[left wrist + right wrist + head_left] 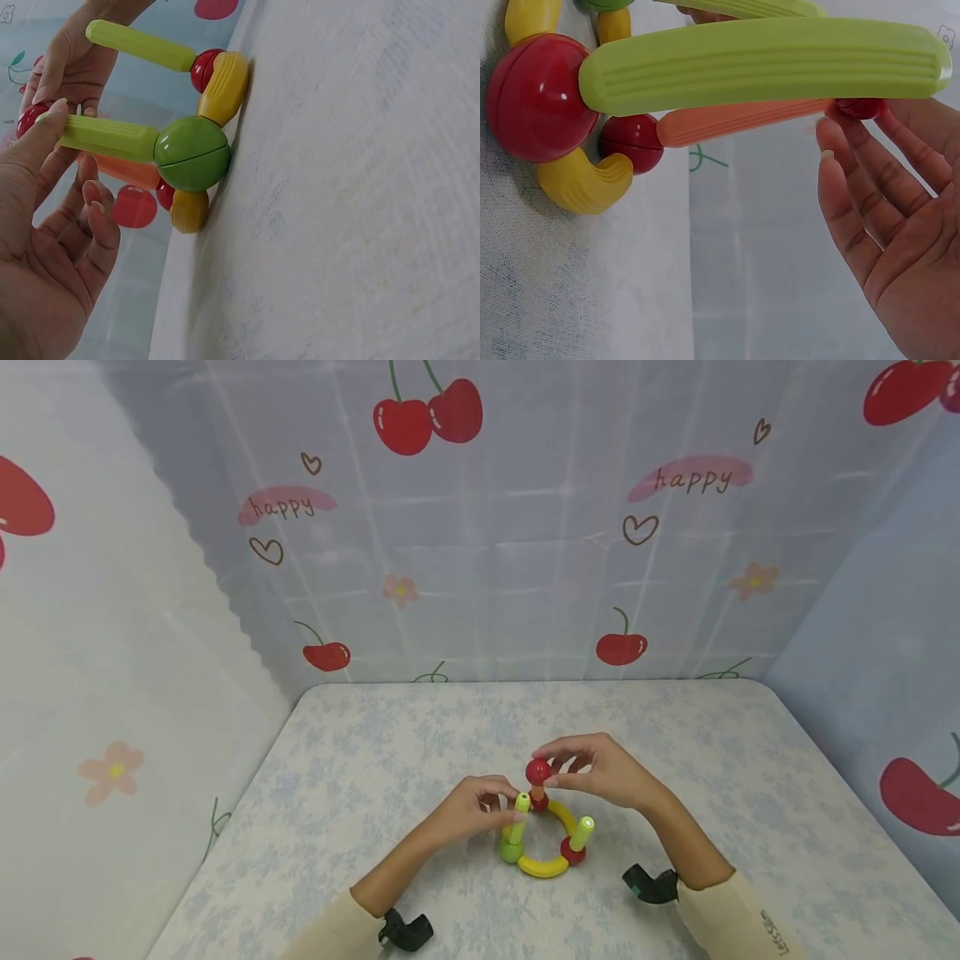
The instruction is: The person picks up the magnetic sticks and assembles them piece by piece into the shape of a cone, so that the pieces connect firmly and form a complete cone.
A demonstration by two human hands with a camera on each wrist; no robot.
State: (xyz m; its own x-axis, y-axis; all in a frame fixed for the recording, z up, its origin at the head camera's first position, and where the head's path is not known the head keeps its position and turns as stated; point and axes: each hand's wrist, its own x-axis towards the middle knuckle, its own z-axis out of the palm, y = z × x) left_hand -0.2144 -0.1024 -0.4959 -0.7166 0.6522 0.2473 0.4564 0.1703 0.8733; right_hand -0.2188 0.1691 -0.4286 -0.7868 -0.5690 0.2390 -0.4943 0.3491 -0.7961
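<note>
A ring of yellow curved bars (543, 867) joined by balls lies on the table, with rods standing up from it. My left hand (476, 807) pinches the upper part of a light green rod (112, 138) that rises from a green ball (193, 153). At the far corner, an orange rod (742, 122) stands on a red ball (632, 143). My right hand (596, 770) grips another red ball (537, 772) on top of that orange rod. Nearest the right wrist camera, a second light green rod (765, 66) stands on a red ball (541, 97), untouched by either hand.
The table (360, 743) wears a pale cloth with a blue floral pattern. Behind it hangs a curtain (510, 527) printed with cherries, and more of it stands at both sides. Black wrist mounts (651, 885) sit on both forearms, low over the table.
</note>
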